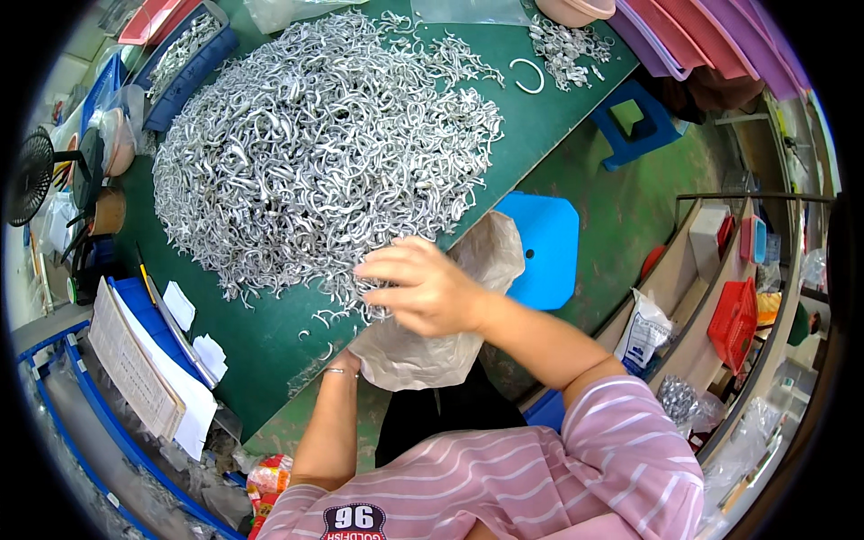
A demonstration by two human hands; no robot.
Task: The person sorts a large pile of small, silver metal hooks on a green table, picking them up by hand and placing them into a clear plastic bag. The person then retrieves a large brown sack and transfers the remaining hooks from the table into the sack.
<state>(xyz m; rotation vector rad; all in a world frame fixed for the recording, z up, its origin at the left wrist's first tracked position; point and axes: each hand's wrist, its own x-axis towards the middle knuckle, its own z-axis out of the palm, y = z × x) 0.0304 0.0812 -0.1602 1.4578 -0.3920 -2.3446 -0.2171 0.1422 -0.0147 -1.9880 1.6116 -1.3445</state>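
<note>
A wide heap of small curved silvery metal pieces (315, 153) covers much of the green table (540, 135). At the table's near edge, a pale beige sack (414, 355) hangs with its mouth below the heap. My left hand (346, 363) grips the sack's left rim; its fingers are mostly hidden behind the material. Over the sack's mouth, at the heap's near edge, my right hand (418, 286) is open with its fingers apart and holds nothing that I can see. A few loose pieces (328, 317) lie between the heap and the sack.
A blue bin (184, 67) of metal pieces stands at the far left. Papers and a clipboard (135, 360) lie at the left edge. Blue stools (544, 247) stand right of the table. Stacked pink and purple trays (702, 40) are at far right, above shelving (693, 261).
</note>
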